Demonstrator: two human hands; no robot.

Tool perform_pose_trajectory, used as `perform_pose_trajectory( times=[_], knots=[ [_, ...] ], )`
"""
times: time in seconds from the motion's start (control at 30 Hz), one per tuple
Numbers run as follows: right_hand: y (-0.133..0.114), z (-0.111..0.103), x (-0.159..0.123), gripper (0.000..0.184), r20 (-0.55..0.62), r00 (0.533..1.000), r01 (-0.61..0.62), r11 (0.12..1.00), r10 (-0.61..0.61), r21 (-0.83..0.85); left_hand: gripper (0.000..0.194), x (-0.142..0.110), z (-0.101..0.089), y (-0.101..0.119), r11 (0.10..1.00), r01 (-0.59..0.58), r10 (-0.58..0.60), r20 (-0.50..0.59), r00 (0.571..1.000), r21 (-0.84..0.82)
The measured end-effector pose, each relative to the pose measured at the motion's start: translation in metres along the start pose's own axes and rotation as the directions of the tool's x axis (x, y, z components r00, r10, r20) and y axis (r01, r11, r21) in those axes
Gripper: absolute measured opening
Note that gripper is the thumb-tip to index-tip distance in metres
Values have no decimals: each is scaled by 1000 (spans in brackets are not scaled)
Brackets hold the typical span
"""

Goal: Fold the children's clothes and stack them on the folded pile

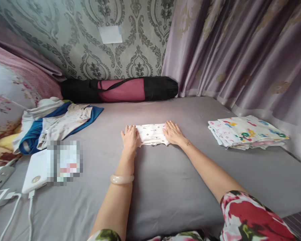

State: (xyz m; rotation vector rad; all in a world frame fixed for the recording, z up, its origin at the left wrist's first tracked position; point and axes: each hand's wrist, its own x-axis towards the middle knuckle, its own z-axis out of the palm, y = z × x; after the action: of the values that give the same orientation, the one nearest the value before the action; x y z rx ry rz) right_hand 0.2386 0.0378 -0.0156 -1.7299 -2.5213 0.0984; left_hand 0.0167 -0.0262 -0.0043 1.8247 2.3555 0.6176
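A small white folded garment [152, 134] with little dark prints lies on the grey bed sheet [163, 187]. Its exact kind cannot be made out. My left hand [130, 138] rests palm down on the garment's left end, with a pale bangle [122, 179] on that wrist. On the opposite end, my right hand [174, 133] lies flat with its fingers stretched out and thumb on the cloth. Both hands partly cover the ends, and neither visibly grips the fabric.
A stack of folded printed cloths [249, 131] sits at right. Rumpled clothes [65, 122] lie at left, near a white power bank [38, 170], a blurred-out item [69, 162], a power strip [0, 177] and cables. A black-and-pink long bag [120, 89] lies along the wall.
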Motion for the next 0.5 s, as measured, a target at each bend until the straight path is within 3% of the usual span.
perform_pose_trajectory(
  times=[0.3, 0.5],
  knots=[
    [4, 0, -1, 66, 67, 998, -23, 998, 20, 52, 42, 3, 4, -6, 997, 36, -34, 32, 999, -63],
    [-10, -9, -1, 64, 61, 998, -20, 999, 18, 31, 40, 8, 3, -11, 992, 50, -51, -3, 999, -119]
  ],
)
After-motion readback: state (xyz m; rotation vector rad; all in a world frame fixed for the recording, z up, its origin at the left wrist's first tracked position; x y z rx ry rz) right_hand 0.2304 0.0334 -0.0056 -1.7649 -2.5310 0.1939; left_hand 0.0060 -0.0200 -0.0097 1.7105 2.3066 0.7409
